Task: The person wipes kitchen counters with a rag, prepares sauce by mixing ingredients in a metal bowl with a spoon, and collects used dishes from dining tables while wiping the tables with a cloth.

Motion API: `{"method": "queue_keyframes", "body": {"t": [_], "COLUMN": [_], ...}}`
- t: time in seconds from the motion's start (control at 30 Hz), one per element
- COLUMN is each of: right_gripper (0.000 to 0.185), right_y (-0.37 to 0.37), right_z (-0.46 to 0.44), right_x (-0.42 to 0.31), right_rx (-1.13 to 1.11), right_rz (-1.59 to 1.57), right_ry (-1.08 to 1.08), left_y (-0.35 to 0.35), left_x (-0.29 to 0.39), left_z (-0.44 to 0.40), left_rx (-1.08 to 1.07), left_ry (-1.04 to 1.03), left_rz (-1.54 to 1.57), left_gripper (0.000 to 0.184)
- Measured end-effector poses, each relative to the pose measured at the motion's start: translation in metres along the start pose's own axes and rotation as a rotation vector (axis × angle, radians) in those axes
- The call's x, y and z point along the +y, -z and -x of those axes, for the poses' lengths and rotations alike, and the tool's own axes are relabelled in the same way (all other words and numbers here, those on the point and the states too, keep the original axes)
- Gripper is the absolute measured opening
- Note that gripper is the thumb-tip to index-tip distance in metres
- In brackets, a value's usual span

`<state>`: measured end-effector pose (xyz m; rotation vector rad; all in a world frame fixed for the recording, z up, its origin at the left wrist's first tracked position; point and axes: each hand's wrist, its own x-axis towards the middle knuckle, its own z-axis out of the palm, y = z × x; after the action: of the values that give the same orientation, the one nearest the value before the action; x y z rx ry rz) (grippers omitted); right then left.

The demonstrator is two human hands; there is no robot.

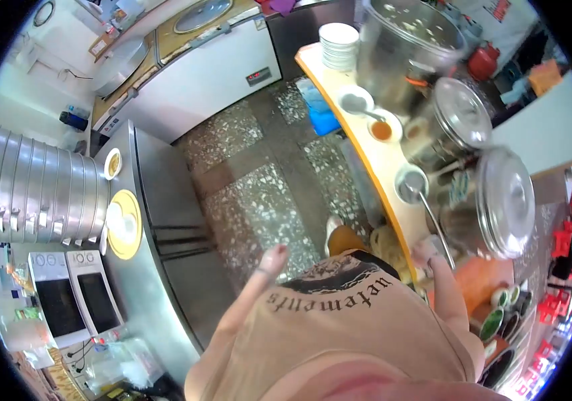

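My left hand (273, 258) hangs over the speckled floor, apart from any object. It is small and blurred, so its finger pose cannot be made out. At the edge of the wooden counter (393, 217) is my right hand (424, 252), close to the handle of a long metal ladle (437, 224). Whether the fingers touch that handle is unclear. The ladle's head rests in a white bowl (402, 175). Farther along the counter, another white bowl (397, 136) holds orange-red sauce, beside a bowl with a spoon (354, 100).
Lidded steel pots (463, 110) and a large open pot (372, 73) line the counter, near stacked white plates (338, 45). To the left are a steel-topped fridge (165, 180), a yellow plate (125, 250), stacked steamers (45, 187) and microwaves (62, 301). A white chest freezer (199, 87) stands ahead.
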<state>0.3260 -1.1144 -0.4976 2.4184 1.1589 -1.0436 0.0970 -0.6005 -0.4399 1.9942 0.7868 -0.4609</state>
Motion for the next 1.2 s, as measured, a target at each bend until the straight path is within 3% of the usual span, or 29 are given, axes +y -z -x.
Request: {"method": "queue_keyframes", "body": {"t": [0.07,0.13,0.2,0.27,0.33,0.37,0.4,0.43,0.47,0.53,0.6,0.67,0.73,0.77,0.83,0.9,0.93,1.0,1.1,1.2], "right_gripper": [0.031,0.033,0.031,0.030,0.028,0.030,0.031,0.034,0.037,0.042,0.043,0.044,0.049,0.052,0.057,0.063,0.063,0.066,0.060,0.054], "right_y": [0.179,0.269,0.348,0.418,0.501,0.544,0.590,0.638,0.671,0.742,0.785,0.829,0.871,0.901,0.939,0.962,0.982,1.002,1.033,1.044], "right_z": [-0.047,-0.120,-0.198,-0.296,-0.381,-0.418,-0.447,-0.477,-0.508,-0.570,-0.645,-0.704,-0.764,-0.783,-0.826,-0.865,-0.883,-0.917,-0.960,-0.993], "right_x": [-0.048,-0.056,-0.051,-0.039,-0.050,-0.060,-0.071,-0.082,-0.092,-0.103,-0.105,-0.085,-0.046,-0.025,0.021,0.059,0.076,0.110,0.139,0.173], "right_rx": [0.201,0.257,0.142,0.361,0.421,0.522,0.472,0.357,0.369,0.337,0.501,0.621,0.670,0.575,0.480,0.433,0.435,0.676,0.680,0.548], "right_rz": [-1.182,-1.224,-1.311,-0.867,-0.697,-0.668,-0.832,-0.812,-0.810,-0.742,-0.682,-0.695,-0.806,-0.829,-0.846,-0.851,-0.871,-0.792,-0.594,-0.289], "right_ry": [-0.440,-0.230,-0.050,0.108,0.134,0.266,0.304,0.323,0.363,0.447,0.514,0.515,0.330,0.190,-0.061,-0.240,-0.251,-0.191,-0.088,0.073], "left_y": [0.042,0.085,0.128,0.190,0.234,0.253,0.274,0.304,0.325,0.343,0.353,0.375,0.412,0.437,0.491,0.533,0.551,0.590,0.583,0.587], "left_x": [0.030,0.073,0.090,0.142,0.131,0.123,0.105,0.162,0.171,0.116,0.060,0.030,0.031,0.043,0.078,0.140,0.187,0.374,0.407,0.526], "left_z": [-0.079,-0.150,-0.222,-0.257,-0.294,-0.314,-0.333,-0.326,-0.338,-0.388,-0.437,-0.504,-0.579,-0.623,-0.718,-0.813,-0.848,-0.855,-0.914,-0.893], "left_rx": [0.037,0.125,0.139,0.216,0.329,0.336,0.329,0.267,0.220,0.137,0.027,-0.049,-0.092,-0.094,-0.051,0.091,0.161,0.113,0.059,0.042], "left_ry": [-0.038,-0.171,-0.193,-0.123,0.001,0.117,0.109,0.382,0.517,0.564,0.566,0.541,0.483,0.431,0.252,-0.064,-0.199,-0.148,-0.469,-0.067], "left_rz": [-0.020,0.011,0.155,0.108,0.042,-0.002,0.015,0.259,0.304,0.160,-0.053,-0.199,-0.303,-0.355,-0.459,-0.462,-0.383,-0.098,-0.058,0.500], "left_gripper": [0.033,0.034,0.035,0.035,0.033,0.032,0.031,0.029,0.028,0.029,0.029,0.030,0.030,0.031,0.031,0.032,0.032,0.033,0.037,0.039]}}
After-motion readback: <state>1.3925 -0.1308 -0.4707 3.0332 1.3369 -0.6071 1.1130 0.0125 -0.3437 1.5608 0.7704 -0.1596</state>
